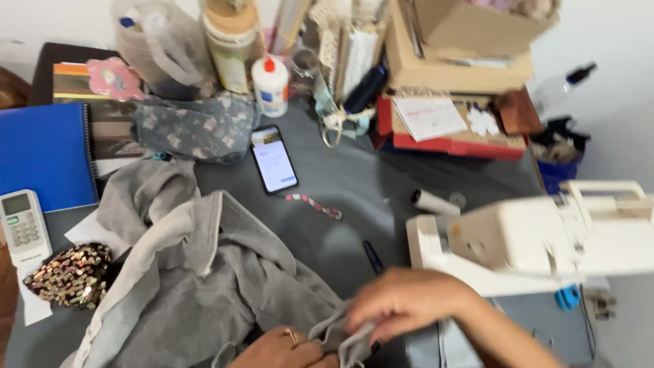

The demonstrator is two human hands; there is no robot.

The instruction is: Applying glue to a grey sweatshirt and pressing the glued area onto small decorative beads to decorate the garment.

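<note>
While both hands work at the bottom edge of the view, they share one fold of the grey garment (204, 286): the right hand (402, 303), blurred, has its fingers curled shut over a small bunched edge of the cloth, and the left hand (283, 349), a ring showing on one finger, is closed on the same edge from below, touching the right. The pinched fold sits between the two hands, and the rest of the garment spreads away to the left of the grip, crumpled over the dark grey table cover (340, 184). Just right of the grip, and slightly above it, stands the cream sewing machine (538, 238), its base close to the right wrist. Just above the grip lies a dark pen (372, 257), and farther up a smartphone (274, 159) with a lit screen, a small patterned strip (313, 204) beside it. Well above the phone stands a white glue bottle (271, 85) with a red tip. Far to the left of the hands lie a sequinned pouch (71, 272), a white remote control (22, 226) and a blue notebook (44, 153).
</note>
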